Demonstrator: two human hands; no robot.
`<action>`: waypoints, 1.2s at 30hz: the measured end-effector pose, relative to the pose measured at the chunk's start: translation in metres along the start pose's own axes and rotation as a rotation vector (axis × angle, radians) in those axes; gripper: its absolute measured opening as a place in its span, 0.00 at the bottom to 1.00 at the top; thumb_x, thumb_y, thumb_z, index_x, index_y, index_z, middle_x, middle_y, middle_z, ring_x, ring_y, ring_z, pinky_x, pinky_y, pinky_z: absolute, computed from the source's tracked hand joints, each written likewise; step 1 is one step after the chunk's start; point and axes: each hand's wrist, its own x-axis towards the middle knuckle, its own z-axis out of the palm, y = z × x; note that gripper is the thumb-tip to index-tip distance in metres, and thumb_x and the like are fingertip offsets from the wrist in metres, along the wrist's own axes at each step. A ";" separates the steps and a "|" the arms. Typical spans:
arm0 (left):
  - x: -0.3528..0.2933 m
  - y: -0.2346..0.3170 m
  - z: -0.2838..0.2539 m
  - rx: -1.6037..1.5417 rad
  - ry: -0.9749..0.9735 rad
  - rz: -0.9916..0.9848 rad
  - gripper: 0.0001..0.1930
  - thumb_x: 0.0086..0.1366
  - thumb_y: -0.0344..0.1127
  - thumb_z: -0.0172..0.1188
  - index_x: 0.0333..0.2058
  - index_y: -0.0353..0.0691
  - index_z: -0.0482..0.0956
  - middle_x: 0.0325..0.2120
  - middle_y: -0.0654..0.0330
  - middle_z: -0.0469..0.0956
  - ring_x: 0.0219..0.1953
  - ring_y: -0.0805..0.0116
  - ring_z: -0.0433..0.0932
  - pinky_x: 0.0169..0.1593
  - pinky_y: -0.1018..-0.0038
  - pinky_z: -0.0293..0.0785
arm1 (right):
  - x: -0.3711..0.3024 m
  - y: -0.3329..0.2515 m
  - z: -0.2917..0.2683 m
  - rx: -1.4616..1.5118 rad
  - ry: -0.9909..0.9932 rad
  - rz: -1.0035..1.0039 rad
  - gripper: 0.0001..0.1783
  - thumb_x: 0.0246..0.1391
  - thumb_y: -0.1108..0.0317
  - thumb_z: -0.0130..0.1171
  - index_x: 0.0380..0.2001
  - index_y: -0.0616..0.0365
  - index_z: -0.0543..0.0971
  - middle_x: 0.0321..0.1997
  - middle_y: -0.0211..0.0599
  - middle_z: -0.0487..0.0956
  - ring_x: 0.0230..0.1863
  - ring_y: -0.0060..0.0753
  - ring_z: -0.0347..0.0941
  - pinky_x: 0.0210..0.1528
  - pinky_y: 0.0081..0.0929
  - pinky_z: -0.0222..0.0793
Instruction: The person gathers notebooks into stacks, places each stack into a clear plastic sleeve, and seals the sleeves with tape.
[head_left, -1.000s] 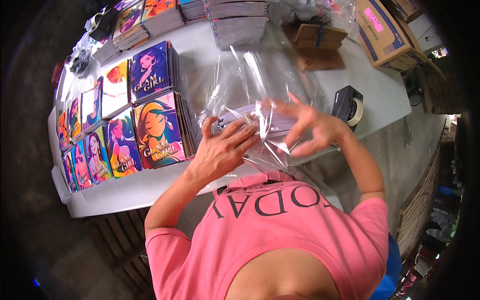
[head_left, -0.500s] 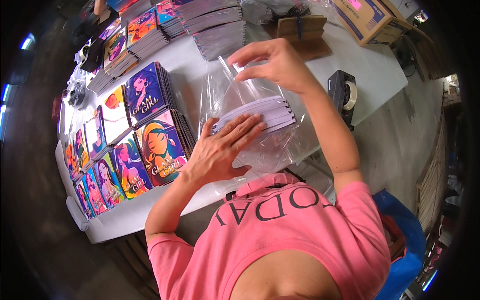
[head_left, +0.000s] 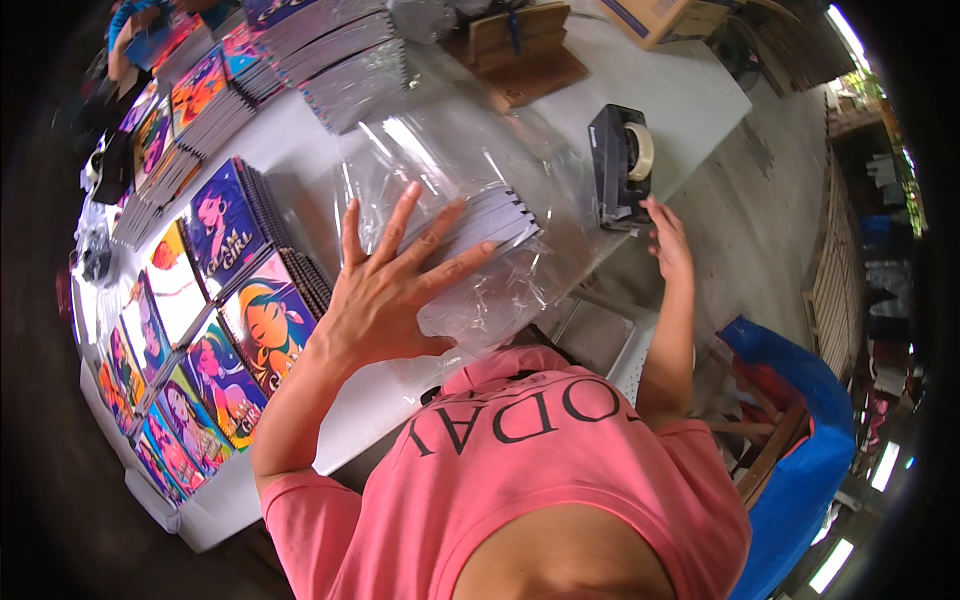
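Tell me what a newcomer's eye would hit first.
Likely the brightly coloured notebooks in rows on the left of the white table. Next, the left hand near the middle, spread over clear plastic film and a pale-edged stack. Then the black tape dispenser at the right, the right hand close by.

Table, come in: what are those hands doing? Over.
Left hand spread over clear plastic and paged stack. Right hand by tape dispenser, contact unclear. Notebook stacks at left, out of the right hand's way.
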 end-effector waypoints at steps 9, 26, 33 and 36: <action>0.001 0.002 -0.002 0.071 -0.038 -0.019 0.55 0.30 0.54 0.75 0.61 0.75 0.58 0.67 0.67 0.49 0.70 0.53 0.37 0.63 0.34 0.27 | -0.003 0.034 -0.006 0.523 -0.234 -0.074 0.12 0.55 0.54 0.59 0.34 0.48 0.82 0.50 0.19 0.71 0.52 0.29 0.58 0.48 0.47 0.64; 0.002 0.004 -0.007 0.077 -0.089 -0.027 0.59 0.29 0.51 0.76 0.63 0.78 0.51 0.67 0.69 0.48 0.70 0.50 0.34 0.62 0.32 0.29 | -0.128 -0.201 0.141 -0.757 -0.946 -0.899 0.50 0.43 0.67 0.67 0.67 0.48 0.51 0.24 0.41 0.79 0.24 0.32 0.75 0.30 0.28 0.69; -0.015 -0.002 0.003 0.059 -0.002 -0.066 0.55 0.29 0.50 0.76 0.61 0.77 0.58 0.68 0.65 0.44 0.69 0.42 0.32 0.63 0.36 0.23 | -0.103 -0.200 0.101 -0.939 -0.706 -1.128 0.57 0.26 0.68 0.74 0.65 0.38 0.58 0.51 0.46 0.72 0.52 0.45 0.69 0.53 0.35 0.66; -0.030 -0.013 0.017 0.016 0.217 -0.129 0.51 0.30 0.45 0.76 0.58 0.79 0.63 0.68 0.64 0.42 0.69 0.44 0.33 0.63 0.37 0.25 | -0.094 -0.136 0.096 -0.758 -0.656 -1.569 0.51 0.25 0.72 0.73 0.58 0.28 0.68 0.66 0.36 0.59 0.66 0.47 0.52 0.65 0.43 0.49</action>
